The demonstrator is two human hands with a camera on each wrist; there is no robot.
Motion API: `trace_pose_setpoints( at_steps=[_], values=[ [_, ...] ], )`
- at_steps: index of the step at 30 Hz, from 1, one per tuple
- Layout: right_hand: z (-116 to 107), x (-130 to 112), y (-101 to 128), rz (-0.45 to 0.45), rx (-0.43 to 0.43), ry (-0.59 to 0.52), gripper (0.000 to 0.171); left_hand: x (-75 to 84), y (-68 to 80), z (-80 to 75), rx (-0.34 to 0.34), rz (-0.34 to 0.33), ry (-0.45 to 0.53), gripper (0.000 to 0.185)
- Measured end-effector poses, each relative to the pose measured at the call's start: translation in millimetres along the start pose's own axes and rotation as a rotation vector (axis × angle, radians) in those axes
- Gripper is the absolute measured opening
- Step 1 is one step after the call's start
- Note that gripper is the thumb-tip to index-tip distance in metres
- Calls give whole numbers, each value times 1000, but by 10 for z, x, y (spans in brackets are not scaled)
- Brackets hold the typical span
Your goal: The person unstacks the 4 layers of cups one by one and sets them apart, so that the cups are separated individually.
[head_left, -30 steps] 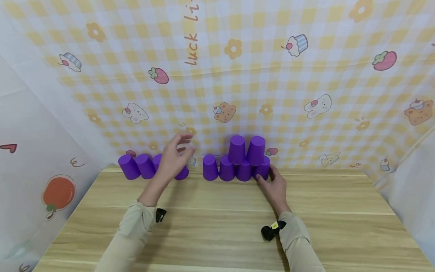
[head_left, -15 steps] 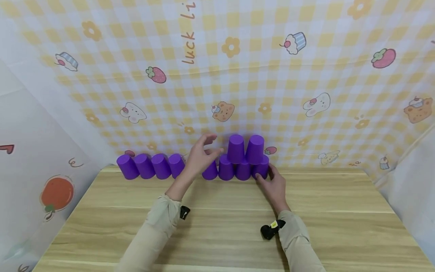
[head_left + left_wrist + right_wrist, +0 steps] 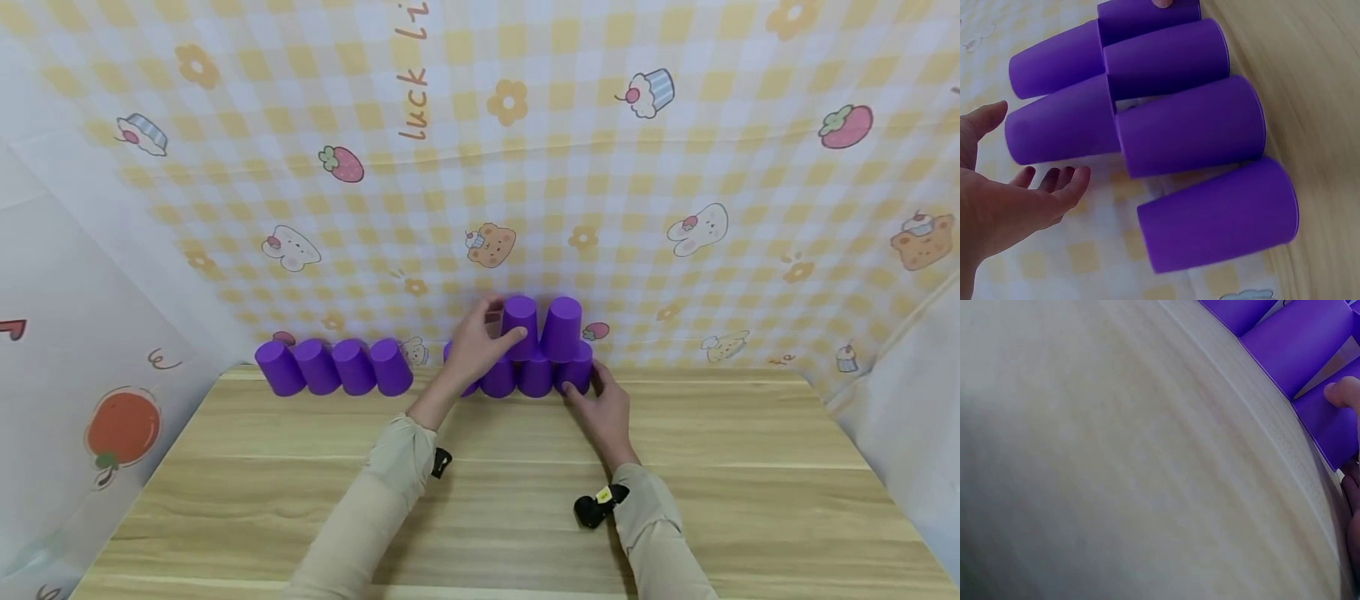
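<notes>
A pyramid of upturned purple cups (image 3: 536,375) stands at the table's far edge, a bottom row with two cups on top. My left hand (image 3: 498,323) reaches up to the upper left cup (image 3: 520,318), fingers spread and relaxed; in the left wrist view the left hand (image 3: 1025,153) hovers just beside that cup (image 3: 1063,128) without gripping it. My right hand (image 3: 588,387) holds the bottom right cup (image 3: 577,371) between thumb and fingers; the right wrist view shows the thumb (image 3: 1340,394) lying on its purple side (image 3: 1316,422).
Further left along the far edge stands a separate row of several purple cups (image 3: 333,367). The wooden table (image 3: 480,517) ends at a chequered cloth backdrop (image 3: 480,167). Pale panels close in both sides.
My left hand has swung right from the left row of cups to the pyramid's upper left cup. The right hand has stayed on the bottom right cup.
</notes>
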State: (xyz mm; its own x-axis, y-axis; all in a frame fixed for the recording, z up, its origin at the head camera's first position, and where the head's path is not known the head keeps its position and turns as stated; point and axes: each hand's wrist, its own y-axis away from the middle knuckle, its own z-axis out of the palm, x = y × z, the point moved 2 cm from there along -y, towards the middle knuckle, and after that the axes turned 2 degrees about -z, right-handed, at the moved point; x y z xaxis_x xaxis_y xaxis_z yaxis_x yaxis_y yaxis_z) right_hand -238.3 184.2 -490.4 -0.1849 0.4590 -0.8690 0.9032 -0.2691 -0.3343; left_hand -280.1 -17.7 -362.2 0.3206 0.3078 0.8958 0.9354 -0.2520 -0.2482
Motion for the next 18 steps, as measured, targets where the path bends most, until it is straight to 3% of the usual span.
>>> trace_pose_setpoints(
  at_steps=[9,12,18],
  values=[
    [15,14,-4,2,1,5,58,245,67,46,10,46,42,47],
    [19,13,-7,-1,-2,4,58,183,34,53,19,59,46,45],
    [4,3,-3,-5,-2,-5,58,-3,-57,68,21,21,27,47]
  ],
)
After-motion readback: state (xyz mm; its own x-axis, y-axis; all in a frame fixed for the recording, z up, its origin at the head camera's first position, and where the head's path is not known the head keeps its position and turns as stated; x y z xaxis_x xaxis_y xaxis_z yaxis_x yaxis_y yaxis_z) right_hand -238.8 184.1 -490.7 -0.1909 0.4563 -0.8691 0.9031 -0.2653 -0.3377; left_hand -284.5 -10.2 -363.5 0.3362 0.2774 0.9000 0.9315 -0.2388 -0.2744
